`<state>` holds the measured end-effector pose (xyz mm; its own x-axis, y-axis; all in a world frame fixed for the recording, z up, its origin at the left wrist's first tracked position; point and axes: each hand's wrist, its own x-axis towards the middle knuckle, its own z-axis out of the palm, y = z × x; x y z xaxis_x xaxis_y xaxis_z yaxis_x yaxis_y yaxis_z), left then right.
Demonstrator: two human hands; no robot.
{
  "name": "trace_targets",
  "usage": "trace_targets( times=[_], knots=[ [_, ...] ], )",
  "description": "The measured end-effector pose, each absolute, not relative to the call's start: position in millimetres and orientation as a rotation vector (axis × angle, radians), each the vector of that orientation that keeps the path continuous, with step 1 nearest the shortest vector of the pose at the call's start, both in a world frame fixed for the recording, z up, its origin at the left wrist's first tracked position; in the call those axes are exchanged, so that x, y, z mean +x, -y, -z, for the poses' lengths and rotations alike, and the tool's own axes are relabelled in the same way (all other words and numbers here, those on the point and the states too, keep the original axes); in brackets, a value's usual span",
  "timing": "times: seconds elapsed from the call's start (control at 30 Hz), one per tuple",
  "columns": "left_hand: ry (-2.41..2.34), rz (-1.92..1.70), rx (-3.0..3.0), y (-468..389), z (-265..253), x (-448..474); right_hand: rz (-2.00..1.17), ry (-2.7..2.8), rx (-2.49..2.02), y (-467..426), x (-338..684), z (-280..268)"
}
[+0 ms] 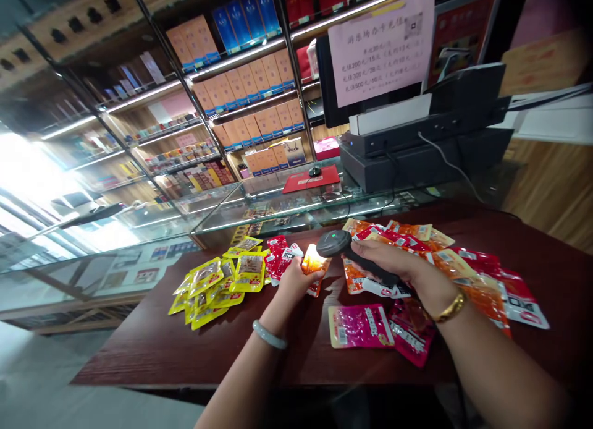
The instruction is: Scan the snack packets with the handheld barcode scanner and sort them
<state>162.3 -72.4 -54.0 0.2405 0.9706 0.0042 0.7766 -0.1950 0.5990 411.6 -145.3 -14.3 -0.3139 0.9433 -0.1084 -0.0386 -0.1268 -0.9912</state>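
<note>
My right hand (391, 260) is wrapped round the grip of a black barcode scanner (334, 242), which has a small green light on its head. The scanner's light falls on an orange snack packet (315, 262) pinched in my left hand (296, 282). Just beyond that hand lie red snack packets (277, 256). To the left is a pile of yellow snack packets (215, 287). Orange and red packets (463, 265) spread around and behind my right hand. Nearer me rest a magenta packet (361, 326) and a darker one (411, 339), partly under my right wrist.
The packets lie on a dark wooden table (185, 355). Behind it stand a glass counter (269, 209) with a red mouse pad (311, 179), a black cash drawer (426, 157) with cables, and a monitor bearing a pink notice (382, 49). Shelves of boxes (245, 86) line the wall.
</note>
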Motion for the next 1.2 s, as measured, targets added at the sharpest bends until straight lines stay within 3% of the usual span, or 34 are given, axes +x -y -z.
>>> trace_targets(
  times=[0.13,0.27,0.43,0.77,1.0,1.2],
  knots=[
    [-1.772,-0.484,2.013,71,41,150,-1.536,1.341,-1.107,145,413,13],
    [-2.15,-0.685,2.208,74,31,153,-1.497,1.367,-1.165,144,414,12],
    [-1.69,-0.389,2.489,89,48,211,-1.484,1.367,-1.156,145,416,11],
    [-1.66,-0.181,2.376,98,51,268,-1.519,1.301,-1.091,144,419,13],
    [-1.625,-0.59,1.994,87,57,213,-1.347,1.267,-1.207,159,416,-1],
    [-1.615,-0.713,1.884,100,56,182,-1.217,1.21,-1.266,206,378,15]
  ],
)
